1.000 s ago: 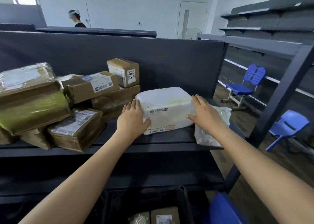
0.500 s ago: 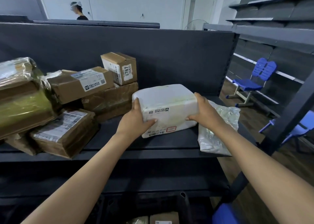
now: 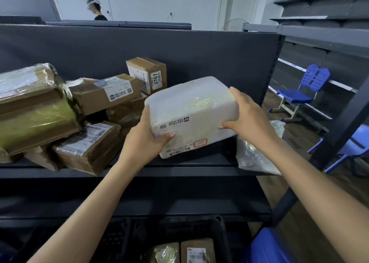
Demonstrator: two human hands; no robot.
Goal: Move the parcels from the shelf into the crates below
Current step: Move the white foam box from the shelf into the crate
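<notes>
Parcel [image 3: 191,107] at centre, gripped with curled fingers [image 3: 167,137] by left hand [image 3: 145,135] and right hand [image 3: 247,119], should go level down into bottom crate [image 3: 221,234].

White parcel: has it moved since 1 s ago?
Yes. The left hand and right hand have raised and tilted the white parcel. Its top now overlaps the 6767 box; earlier it sat lower, flat on the shelf.
</notes>
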